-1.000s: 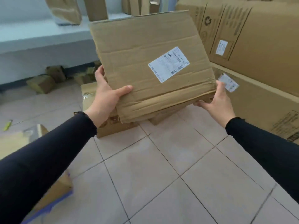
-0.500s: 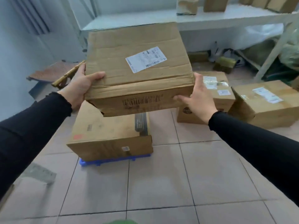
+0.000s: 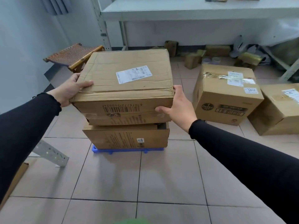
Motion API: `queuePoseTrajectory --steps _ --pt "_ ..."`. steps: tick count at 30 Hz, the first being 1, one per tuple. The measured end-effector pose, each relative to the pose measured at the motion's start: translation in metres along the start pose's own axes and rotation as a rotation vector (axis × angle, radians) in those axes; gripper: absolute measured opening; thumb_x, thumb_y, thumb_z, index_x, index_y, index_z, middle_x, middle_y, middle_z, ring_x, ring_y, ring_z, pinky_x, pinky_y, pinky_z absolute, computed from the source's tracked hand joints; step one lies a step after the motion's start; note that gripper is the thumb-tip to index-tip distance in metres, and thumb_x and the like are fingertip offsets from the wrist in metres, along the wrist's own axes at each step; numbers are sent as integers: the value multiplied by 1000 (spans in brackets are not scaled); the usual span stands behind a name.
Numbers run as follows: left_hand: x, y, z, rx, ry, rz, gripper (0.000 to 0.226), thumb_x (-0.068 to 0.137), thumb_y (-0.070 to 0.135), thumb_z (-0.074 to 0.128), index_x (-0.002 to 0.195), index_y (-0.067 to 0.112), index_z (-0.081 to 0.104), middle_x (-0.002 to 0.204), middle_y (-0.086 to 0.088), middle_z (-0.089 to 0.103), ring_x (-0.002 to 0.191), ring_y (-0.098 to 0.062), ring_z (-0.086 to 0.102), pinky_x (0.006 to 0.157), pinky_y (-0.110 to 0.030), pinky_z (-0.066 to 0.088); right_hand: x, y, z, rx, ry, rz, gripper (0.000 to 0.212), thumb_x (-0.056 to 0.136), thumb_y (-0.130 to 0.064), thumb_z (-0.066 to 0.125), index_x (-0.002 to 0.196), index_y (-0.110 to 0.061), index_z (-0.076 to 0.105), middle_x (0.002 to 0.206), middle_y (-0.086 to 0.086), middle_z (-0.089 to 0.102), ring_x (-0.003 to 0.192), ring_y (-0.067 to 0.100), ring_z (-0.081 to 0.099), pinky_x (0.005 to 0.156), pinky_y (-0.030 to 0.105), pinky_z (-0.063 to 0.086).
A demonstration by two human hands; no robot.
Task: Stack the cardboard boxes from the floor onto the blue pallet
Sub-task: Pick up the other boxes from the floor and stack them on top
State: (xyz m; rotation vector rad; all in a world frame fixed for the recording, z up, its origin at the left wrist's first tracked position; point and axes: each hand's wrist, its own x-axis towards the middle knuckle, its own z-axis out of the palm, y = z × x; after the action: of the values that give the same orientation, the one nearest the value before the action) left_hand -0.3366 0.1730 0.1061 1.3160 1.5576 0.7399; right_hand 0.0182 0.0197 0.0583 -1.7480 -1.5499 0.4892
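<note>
A worn cardboard box (image 3: 124, 84) with a white shipping label sits on top of a lower cardboard box (image 3: 127, 137), which rests on the blue pallet (image 3: 127, 150). My left hand (image 3: 71, 90) grips the upper box's left edge, thumb on top. My right hand (image 3: 177, 105) holds its right front corner, fingers on the front face. Only the pallet's front rim shows under the stack. On the floor to the right stand two more cardboard boxes: one with a round logo (image 3: 226, 96) and another at the frame edge (image 3: 279, 110).
A small woven stool (image 3: 72, 54) stands behind the stack on the left. White shelving (image 3: 178, 12) runs along the back wall, with small packages and bags beneath it. A perforated metal bracket (image 3: 50, 153) lies at the lower left. Tiled floor spreads in front.
I have turned from the big cartons toward the pallet. The held box came down from chest height onto the lower box on the pallet.
</note>
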Motion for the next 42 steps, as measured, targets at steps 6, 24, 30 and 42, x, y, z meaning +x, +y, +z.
queuePoseTrajectory --steps 6,24,30,42 --pt "6 -12 1 57 -10 -17 72 90 40 72 151 32 34 138 -8 54 117 -31 59 92 -51 52 -5 7 8 -51 -39 23 83 76 -47 84 137 -22 33 133 -2 58 110 22 63 91 42 55" --pt "-43 116 144 1312 -65 659 63 96 45 61 152 20 45 155 -4 45 140 -26 42 109 -43 36 18 73 -129 -624 -264 71 83 89 -48 70 156 -14 33 153 10 44 140 30 39 110 42 37" --pt "-74 161 276 1328 -166 892 67 95 49 60 153 20 42 153 -5 46 139 -26 43 110 -41 36 -5 137 -212 -677 -165 184 84 90 -49 69 157 -13 33 155 11 43 142 32 36 112 46 37" --pt "-138 175 570 1025 -470 858 68 97 43 61 156 19 37 159 -4 40 143 -24 39 112 -36 35 -92 330 -366 -647 -38 527 81 90 -48 68 155 -12 34 152 15 45 140 35 38 109 45 39"
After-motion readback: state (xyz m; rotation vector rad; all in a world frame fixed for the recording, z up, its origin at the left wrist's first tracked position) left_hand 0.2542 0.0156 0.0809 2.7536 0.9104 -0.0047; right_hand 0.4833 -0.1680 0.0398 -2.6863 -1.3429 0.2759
